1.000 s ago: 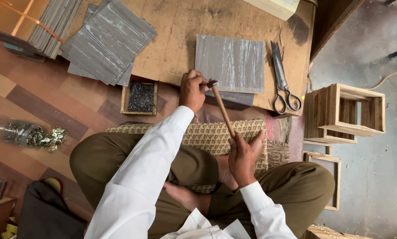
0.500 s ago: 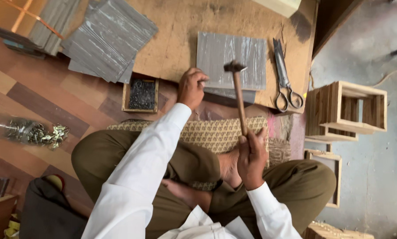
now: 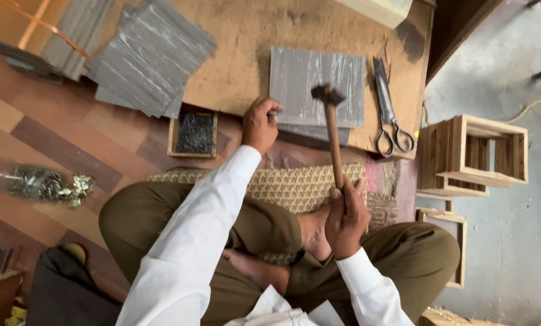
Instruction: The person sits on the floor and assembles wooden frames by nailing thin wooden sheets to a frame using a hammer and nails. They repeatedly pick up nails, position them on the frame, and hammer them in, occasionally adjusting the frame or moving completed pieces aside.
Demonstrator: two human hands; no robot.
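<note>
R hand (image 3: 344, 218) gripping hammer (image 3: 330, 130), head raised over grey sheet (image 3: 317, 86), L hand (image 3: 260, 124) at sheet edge

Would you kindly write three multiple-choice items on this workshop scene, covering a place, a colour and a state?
1. Where do the scissors lie?
A. right of the grey panel
B. inside the small tray of nails
C. on the person's lap

2. What colour are the person's sleeves?
A. black
B. white
C. red

3. How is the hammer held?
A. lying flat on the board
B. raised in the right hand, head above the panel
C. gripped by both hands

Answers: 1 A, they rest on the board beside the panel's right edge. 2 B, both sleeves are white. 3 B, the right hand grips the handle while the left hand rests at the panel's edge.
</note>
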